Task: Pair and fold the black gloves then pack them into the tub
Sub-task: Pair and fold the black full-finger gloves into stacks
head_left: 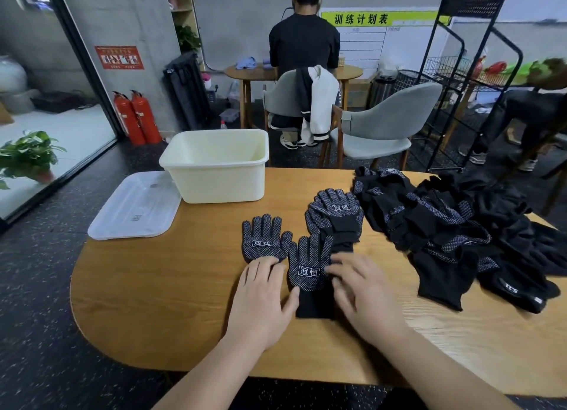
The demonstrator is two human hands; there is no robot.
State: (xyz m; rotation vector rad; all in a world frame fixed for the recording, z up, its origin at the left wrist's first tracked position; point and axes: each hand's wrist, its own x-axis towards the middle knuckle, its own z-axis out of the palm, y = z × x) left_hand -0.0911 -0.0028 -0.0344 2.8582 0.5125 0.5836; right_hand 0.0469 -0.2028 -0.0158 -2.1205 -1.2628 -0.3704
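Observation:
Two black gloves with white dots lie flat, fingers pointing away, on the wooden table [159,302]: a left glove [262,238] and a nearer middle glove [310,271]. My left hand [264,299] rests palm down over the left glove's cuff, its thumb touching the middle glove. My right hand [362,290] lies flat on the right side of the middle glove, fingers spread. Just beyond sits a folded pair of gloves [336,216]. A loose pile of black gloves [454,225] covers the table's right side. The cream tub [217,167] stands empty at the far left.
A clear plastic lid [135,207] lies left of the tub, overhanging the table edge. Behind the table are grey chairs [377,127], a seated person with their back turned [303,44], a black metal rack [469,81], fire extinguishers [136,118] and a potted plant [27,155].

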